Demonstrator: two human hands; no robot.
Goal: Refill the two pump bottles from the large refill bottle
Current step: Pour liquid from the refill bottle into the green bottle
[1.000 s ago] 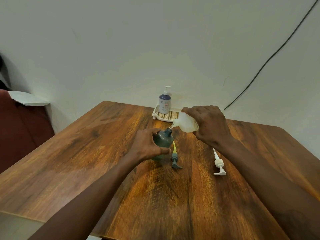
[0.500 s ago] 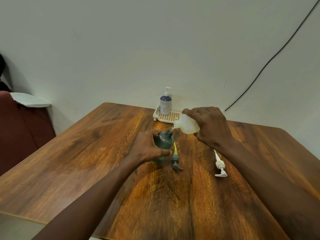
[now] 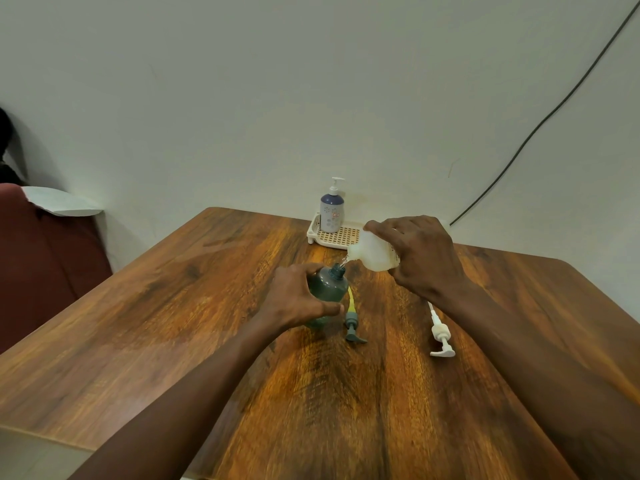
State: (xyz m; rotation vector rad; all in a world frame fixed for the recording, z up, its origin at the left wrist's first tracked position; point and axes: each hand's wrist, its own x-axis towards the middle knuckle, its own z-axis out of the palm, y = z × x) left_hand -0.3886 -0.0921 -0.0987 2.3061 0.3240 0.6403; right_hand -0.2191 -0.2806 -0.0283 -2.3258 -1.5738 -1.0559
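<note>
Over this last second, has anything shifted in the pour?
Nothing visibly changed. The right hand keeps the white bottle tipped over the mouth of the grey-green bottle, which the left hand steadies. Both pump heads lie where they were.

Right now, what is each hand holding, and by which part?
Left hand wraps the dark green bottle around its body. Right hand holds the tilted white bottle by its body.
</note>
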